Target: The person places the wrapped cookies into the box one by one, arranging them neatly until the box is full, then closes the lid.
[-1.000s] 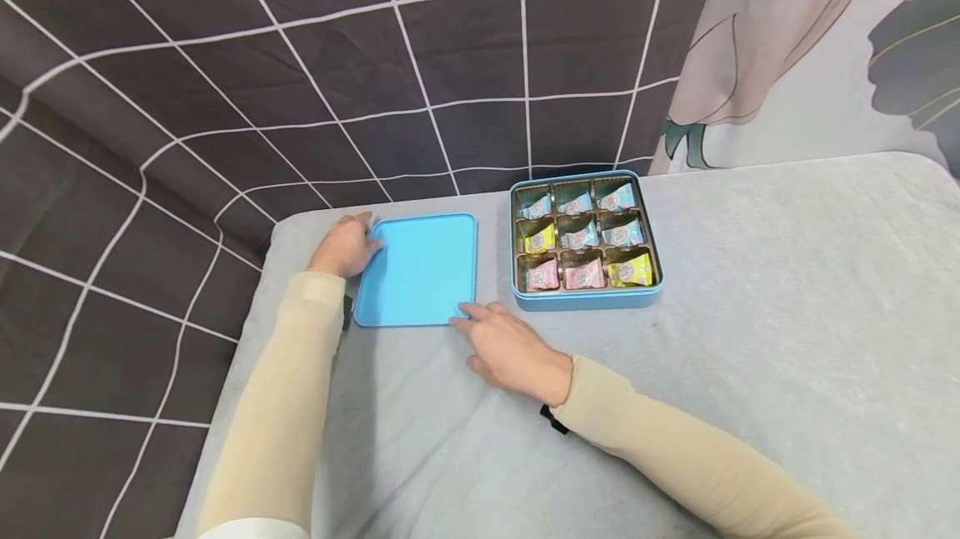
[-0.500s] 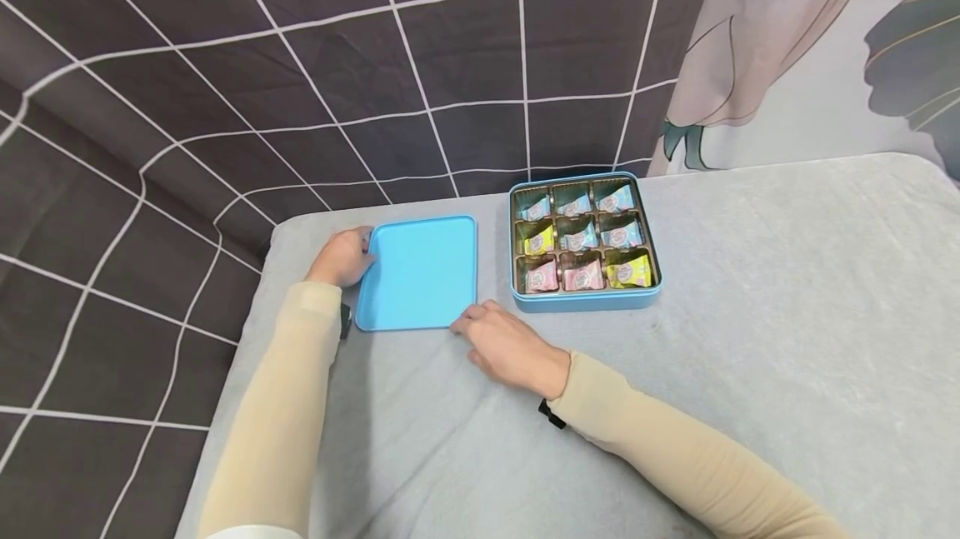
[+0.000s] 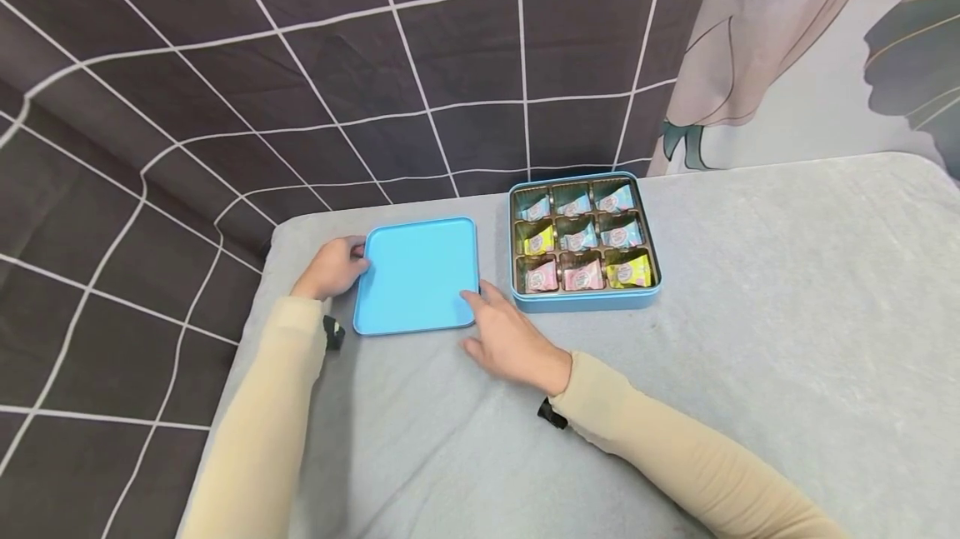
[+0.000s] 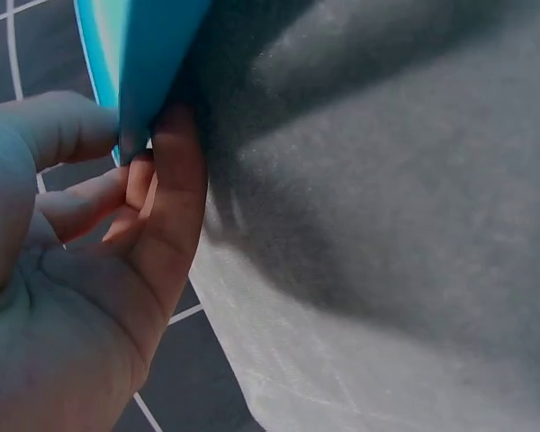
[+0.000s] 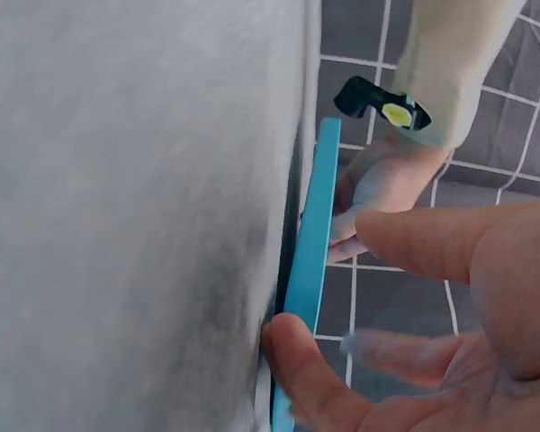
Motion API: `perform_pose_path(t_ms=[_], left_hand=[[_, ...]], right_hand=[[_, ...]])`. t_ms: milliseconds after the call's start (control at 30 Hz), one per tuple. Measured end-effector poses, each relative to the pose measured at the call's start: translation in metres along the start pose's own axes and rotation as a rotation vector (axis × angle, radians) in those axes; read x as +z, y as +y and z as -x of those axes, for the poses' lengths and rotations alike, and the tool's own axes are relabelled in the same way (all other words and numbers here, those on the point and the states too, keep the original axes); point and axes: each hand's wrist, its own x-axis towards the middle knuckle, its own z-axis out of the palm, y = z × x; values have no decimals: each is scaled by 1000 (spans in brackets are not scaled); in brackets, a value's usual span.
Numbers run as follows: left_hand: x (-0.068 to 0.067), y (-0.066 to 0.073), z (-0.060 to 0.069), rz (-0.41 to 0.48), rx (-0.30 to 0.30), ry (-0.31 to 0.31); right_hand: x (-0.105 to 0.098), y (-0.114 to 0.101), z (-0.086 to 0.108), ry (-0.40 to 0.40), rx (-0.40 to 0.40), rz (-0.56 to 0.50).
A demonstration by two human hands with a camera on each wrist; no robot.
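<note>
A square, light-blue tin lid (image 3: 420, 276) with a raised rim faces inside up on the grey cloth. My left hand (image 3: 330, 268) pinches its left edge. In the left wrist view, the thumb and fingers meet on opposite sides of the lid (image 4: 153, 63), and this edge is off the cloth. My right hand (image 3: 513, 343) is at the lid's right front corner. From the right wrist view, one fingertip touches the side of the lid (image 5: 315, 234), while the thumb stands apart. Right of the lid sits a blue tin (image 3: 588, 302) with wrapped candies (image 3: 585, 275) in its compartments.
The grey cloth (image 3: 787, 297) covers the table and extends far to the right. Behind the table hangs a dark fabric with a white grid (image 3: 480, 64). A floral curtain (image 3: 787, 47) hangs at the back right.
My left hand has slid nearer along the lid's left edge and now pinches it. My right fingers have shifted from the front corner up the right edge. The lid has moved slightly nearer.
</note>
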Motion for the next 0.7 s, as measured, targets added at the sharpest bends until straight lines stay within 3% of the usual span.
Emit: perform_pose_path(t_ms=[200, 367, 600, 700], left_hand=[[5, -5, 16, 199, 28, -40], [11, -7, 35, 372, 37, 12], [20, 0, 55, 811, 61, 91], [20, 7, 62, 946, 99, 128]], right_hand=[[-1, 1, 0, -40, 83, -33], [-1, 1, 3, -29, 85, -74], [-2, 1, 6, -30, 58, -105], [-3, 2, 7, -30, 61, -125]])
